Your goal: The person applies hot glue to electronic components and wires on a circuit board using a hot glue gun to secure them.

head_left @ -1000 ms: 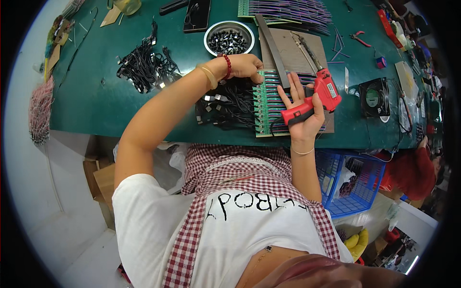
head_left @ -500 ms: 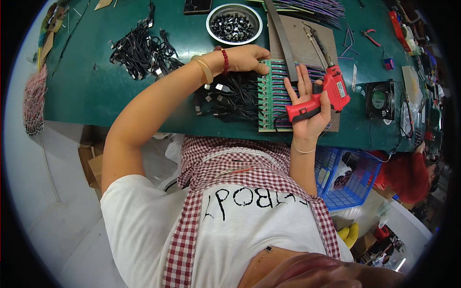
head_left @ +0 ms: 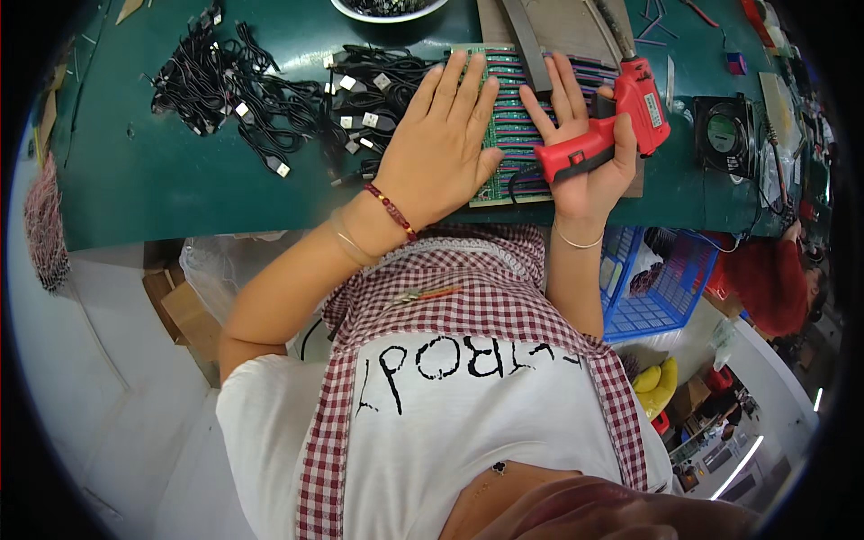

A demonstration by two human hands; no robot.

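Observation:
My left hand (head_left: 443, 148) lies flat with its fingers stretched over the left edge of a panel of green circuit boards (head_left: 504, 189). It covers much of that edge; whether it presses on the panel or hovers I cannot tell. Rows of dark and purple wires run rightward across the boards. In my right hand (head_left: 589, 191) rests a red soldering gun (head_left: 644, 103), held between thumb and palm, its tip pointing away from me. The other fingers of that hand stretch over the wires beside a grey metal bar (head_left: 525, 40), which lies across the panel.
Black USB cables (head_left: 229, 81) lie in heaps to the left, some beside my left hand. A metal bowl (head_left: 432, 11) of small dark parts stands at the far edge of view. A small black fan (head_left: 724, 135) sits on the right; below the table is a blue crate (head_left: 661, 292).
My left hand has come off the panel's far left corner, moved nearer and flattened out. The right hand keeps the soldering gun in place over the wires. The view has shifted.

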